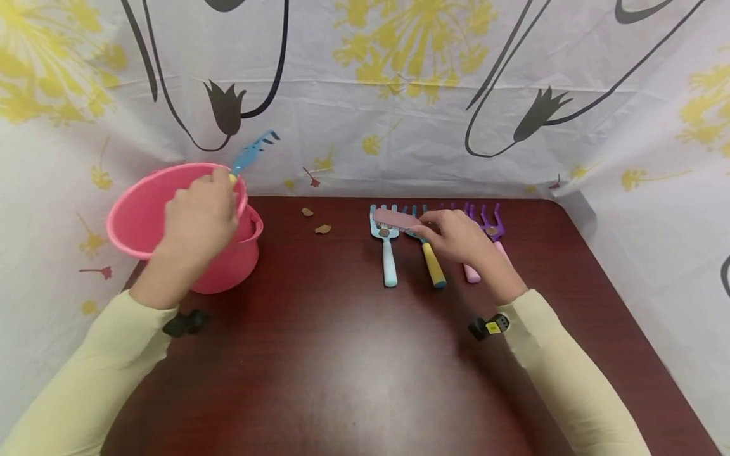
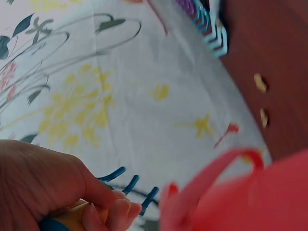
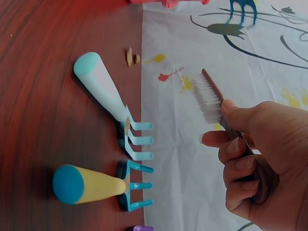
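Note:
My left hand (image 1: pixel 199 218) grips the yellow handle of a small blue garden fork (image 1: pixel 248 157), raised over the right rim of a pink bucket (image 1: pixel 228 266), tines pointing up and right. My right hand (image 1: pixel 456 234) holds a brush (image 3: pixel 214 94) with a dark brown handle and white bristles, fingers curled round the handle in the right wrist view. Under the brush lie a pale blue fork (image 1: pixel 389 263) and a blue fork with a yellow handle (image 1: pixel 432 263). Purple forks (image 1: pixel 495 229) with pink handles lie beside them, partly hidden by the right hand.
Two tan, shell-like pieces (image 1: pixel 322 229) lie on the dark red-brown table (image 1: pixel 319 329) between the bucket and the forks. A white cloth (image 1: pixel 319 114) with yellow and grey flower prints hangs behind the table and along both sides.

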`<action>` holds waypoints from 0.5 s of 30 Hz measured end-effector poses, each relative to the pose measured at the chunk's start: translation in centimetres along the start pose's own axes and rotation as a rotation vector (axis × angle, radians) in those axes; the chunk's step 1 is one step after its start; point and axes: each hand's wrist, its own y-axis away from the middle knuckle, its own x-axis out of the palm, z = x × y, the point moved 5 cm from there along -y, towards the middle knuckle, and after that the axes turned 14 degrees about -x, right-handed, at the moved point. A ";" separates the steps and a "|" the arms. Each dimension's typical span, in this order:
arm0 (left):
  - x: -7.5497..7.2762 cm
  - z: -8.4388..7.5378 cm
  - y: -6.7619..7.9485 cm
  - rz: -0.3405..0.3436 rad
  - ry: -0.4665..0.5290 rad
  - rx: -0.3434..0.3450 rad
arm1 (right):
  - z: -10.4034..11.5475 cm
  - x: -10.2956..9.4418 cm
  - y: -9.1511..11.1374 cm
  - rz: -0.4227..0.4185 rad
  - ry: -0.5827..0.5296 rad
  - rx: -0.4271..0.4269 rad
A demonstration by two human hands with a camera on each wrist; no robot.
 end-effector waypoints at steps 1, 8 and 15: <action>-0.5 0.6 -0.1 0.005 -0.002 -0.008 | -0.1 -0.2 0.1 -0.002 -0.003 0.006; -3.7 4.9 -0.7 -0.025 -0.003 -0.041 | -1.2 -1.4 1.0 -0.015 0.013 0.050; -4.8 7.3 -0.7 0.014 -0.070 -0.096 | -1.8 -2.1 1.7 -0.026 -0.009 0.058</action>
